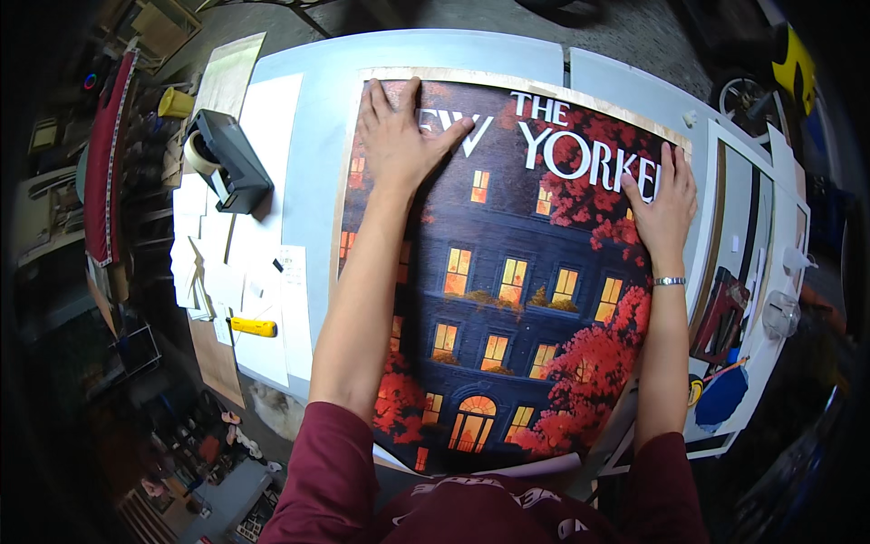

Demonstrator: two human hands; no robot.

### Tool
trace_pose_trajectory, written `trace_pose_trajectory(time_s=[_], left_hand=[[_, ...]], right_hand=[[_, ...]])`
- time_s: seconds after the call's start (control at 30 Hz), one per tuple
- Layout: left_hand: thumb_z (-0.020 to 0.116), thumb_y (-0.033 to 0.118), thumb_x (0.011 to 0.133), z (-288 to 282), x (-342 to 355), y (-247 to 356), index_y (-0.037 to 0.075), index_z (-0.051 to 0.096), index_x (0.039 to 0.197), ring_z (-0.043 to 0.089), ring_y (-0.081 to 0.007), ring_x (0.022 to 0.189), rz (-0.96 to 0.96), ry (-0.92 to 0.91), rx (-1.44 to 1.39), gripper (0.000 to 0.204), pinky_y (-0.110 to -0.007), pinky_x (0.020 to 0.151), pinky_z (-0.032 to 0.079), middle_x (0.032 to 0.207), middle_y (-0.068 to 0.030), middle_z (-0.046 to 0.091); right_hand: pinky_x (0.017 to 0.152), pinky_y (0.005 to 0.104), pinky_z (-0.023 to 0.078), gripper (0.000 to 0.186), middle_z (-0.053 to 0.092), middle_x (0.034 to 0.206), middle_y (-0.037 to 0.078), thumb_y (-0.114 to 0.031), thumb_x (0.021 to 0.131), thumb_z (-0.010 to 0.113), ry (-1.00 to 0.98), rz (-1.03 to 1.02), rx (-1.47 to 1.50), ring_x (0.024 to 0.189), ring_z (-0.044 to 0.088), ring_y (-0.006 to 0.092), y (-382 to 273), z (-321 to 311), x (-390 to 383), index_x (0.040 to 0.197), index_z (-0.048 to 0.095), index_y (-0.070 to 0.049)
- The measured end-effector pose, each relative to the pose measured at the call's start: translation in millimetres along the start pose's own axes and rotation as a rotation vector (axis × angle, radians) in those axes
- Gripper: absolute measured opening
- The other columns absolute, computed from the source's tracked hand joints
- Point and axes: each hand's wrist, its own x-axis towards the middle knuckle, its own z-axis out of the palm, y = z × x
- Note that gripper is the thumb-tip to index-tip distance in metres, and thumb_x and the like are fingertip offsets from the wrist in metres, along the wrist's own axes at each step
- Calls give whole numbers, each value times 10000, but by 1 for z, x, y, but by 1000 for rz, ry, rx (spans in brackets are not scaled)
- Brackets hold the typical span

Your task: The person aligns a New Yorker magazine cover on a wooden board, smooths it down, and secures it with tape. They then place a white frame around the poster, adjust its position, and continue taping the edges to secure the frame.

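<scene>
A large poster (pixel 494 354) of a dark building with lit windows, red trees and white lettering lies on a pale wooden board (pixel 584 91), whose edge shows along the top. My left hand (pixel 399 136) rests on the poster's upper left, fingers spread near the top edge and covering part of the lettering. At the upper right edge, my right hand (pixel 662 204), with a metal watch on the wrist, lies on the poster with fingers apart. Both forearms reach over the poster from below. Its lower edge shows a white curl (pixel 535 467) near my body.
A tape dispenser (pixel 236 172), white sheets (pixel 290 118) and a yellow cutter (pixel 254 326) lie left on the grey table (pixel 408 50). Rightward are white frames (pixel 720 136), a tape measure (pixel 695 390) and a blue object (pixel 720 399). A vehicle wheel (pixel 734 95) stands behind.
</scene>
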Motion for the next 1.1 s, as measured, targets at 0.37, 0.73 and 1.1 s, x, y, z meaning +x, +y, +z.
trace_pose_trajectory(time_s=[0.37, 0.73, 1.1], left_hand=[[673, 10, 905, -14, -1, 62, 99, 648, 1272, 587, -355, 1115, 222, -54, -126, 379, -452, 972, 488, 1245, -144, 612], [685, 445, 923, 17, -27, 131, 163, 628, 1418, 485, -422, 1319, 318, -71, -177, 573, -567, 1122, 344, 1455, -208, 536], [621, 485, 893, 39, -41, 128, 71, 577, 1466, 403, -506, 1416, 231, -15, -331, 709, -662, 1205, 237, 1531, -321, 450]], right_hand=[[1231, 598, 221, 985, 355, 1655, 238, -721, 924, 610, -31, -16, -47, 1521, 333, 414, 2, 3, -2, 1623, 379, -66], [1232, 577, 237, 946, 343, 1667, 208, -668, 928, 646, -5, -17, -16, 1526, 327, 396, 1, 1, -1, 1625, 381, -86], [1126, 468, 430, 507, 620, 1428, 245, -285, 1002, 696, 133, -128, 142, 1333, 580, 397, -24, -32, 21, 1393, 617, 28]])
